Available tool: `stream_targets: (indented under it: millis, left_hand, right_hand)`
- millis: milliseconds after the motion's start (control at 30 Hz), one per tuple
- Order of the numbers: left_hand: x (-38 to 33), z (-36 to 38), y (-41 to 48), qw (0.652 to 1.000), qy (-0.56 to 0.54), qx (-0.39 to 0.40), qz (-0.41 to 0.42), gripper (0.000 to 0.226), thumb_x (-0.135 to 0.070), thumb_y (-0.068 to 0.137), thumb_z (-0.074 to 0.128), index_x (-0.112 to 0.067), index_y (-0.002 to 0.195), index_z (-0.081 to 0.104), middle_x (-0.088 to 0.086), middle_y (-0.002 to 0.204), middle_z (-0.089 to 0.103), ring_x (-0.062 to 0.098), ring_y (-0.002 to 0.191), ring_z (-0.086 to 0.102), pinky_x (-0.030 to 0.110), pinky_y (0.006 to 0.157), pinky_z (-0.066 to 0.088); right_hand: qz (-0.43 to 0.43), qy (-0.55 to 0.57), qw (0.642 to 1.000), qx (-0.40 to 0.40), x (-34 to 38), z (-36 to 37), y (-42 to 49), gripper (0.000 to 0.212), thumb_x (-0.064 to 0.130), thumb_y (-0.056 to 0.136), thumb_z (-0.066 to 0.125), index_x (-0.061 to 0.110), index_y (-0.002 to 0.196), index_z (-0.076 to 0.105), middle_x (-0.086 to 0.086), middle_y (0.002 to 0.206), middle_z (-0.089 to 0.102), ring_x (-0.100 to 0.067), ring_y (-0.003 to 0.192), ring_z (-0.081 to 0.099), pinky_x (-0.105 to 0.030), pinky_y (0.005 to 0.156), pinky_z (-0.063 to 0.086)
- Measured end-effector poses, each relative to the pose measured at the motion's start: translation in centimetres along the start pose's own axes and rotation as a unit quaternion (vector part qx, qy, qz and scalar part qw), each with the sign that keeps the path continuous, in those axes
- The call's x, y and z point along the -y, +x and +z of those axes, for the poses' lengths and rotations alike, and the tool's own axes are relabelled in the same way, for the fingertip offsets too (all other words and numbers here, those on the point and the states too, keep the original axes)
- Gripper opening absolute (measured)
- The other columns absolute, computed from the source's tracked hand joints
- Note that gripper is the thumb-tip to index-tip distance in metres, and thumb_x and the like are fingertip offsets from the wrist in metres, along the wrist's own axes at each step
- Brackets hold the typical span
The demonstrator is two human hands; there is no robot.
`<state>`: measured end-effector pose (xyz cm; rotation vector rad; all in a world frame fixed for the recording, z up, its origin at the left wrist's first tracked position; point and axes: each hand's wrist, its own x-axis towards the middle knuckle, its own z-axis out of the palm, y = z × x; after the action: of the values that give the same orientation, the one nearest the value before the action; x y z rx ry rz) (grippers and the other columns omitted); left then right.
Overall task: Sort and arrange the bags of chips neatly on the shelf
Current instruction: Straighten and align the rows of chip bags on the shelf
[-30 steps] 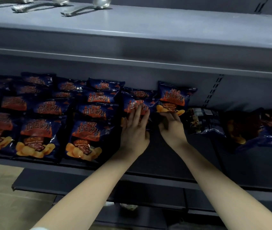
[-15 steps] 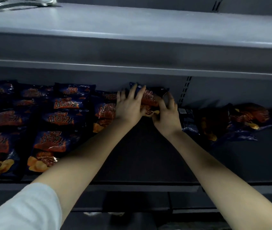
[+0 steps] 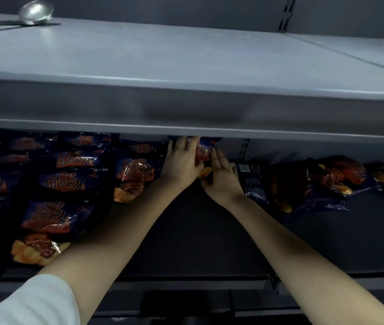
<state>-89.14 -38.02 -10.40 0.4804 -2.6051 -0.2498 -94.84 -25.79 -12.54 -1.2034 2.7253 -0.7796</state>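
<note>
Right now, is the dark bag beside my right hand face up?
Face down: the dark blue foil bag shows its white-labelled back.

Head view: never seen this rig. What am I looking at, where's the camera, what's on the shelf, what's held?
No robot here: these are a person's two bare hands, filmed by one wide-angle camera worn on the head, looking forward and down. The dark shelf holds blue chip bags: neat rows on the left, a loose pile on the right. Both hands are on one chip bag at the back. The left hand lies flat on it; the right hand touches its right edge, pinching or not is unclear. The grey upper shelf carries a metal ladle.
</note>
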Motion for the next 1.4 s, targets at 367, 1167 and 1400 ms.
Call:
stream_targets:
  millis: [367, 1167, 1400]
  left_hand:
    - [0.0, -0.6, 0.5, 0.990, 0.001, 0.041, -0.132, 0.073, -0.030, 0.085, 0.059, -0.019, 0.145, 0.018, 0.013, 0.154, 0.013, 0.037, 0.137, 0.027, 0.055, 0.113, 0.002]
    - [-4.7, -4.9, -0.6, 0.974, -0.151, -0.155, -0.062, 0.044, -0.006, 0.084, 0.051, 0.005, 0.127, 0.046, 0.025, 0.132, 0.039, 0.038, 0.128, 0.034, 0.034, 0.110, 0.027]
    - [-2.3, -6.8, -3.3, 0.981, -0.125, -0.140, -0.046, 0.054, -0.006, 0.084, 0.049, -0.010, 0.137, 0.043, 0.022, 0.146, 0.028, 0.043, 0.132, 0.025, 0.049, 0.107, 0.029]
  right_hand:
    - [0.010, -0.005, 0.997, 0.077, -0.2, -0.8, 0.7, 0.080, 0.034, 0.090, 0.052, 0.035, 0.149, -0.002, -0.005, 0.159, -0.007, -0.034, 0.145, -0.006, -0.054, 0.116, -0.001]
    - [-0.118, 0.143, 0.953, -0.240, 1.5, -2.5, -1.5, 0.075, 0.011, 0.084, 0.062, 0.008, 0.148, 0.022, -0.014, 0.153, 0.018, -0.021, 0.140, 0.020, -0.019, 0.107, 0.020]
    - [-0.113, 0.165, 0.948, -0.247, 4.4, -0.8, -2.9, 0.075, 0.009, 0.084, 0.059, 0.006, 0.148, 0.020, -0.014, 0.153, 0.018, -0.006, 0.136, 0.016, -0.013, 0.107, 0.021]
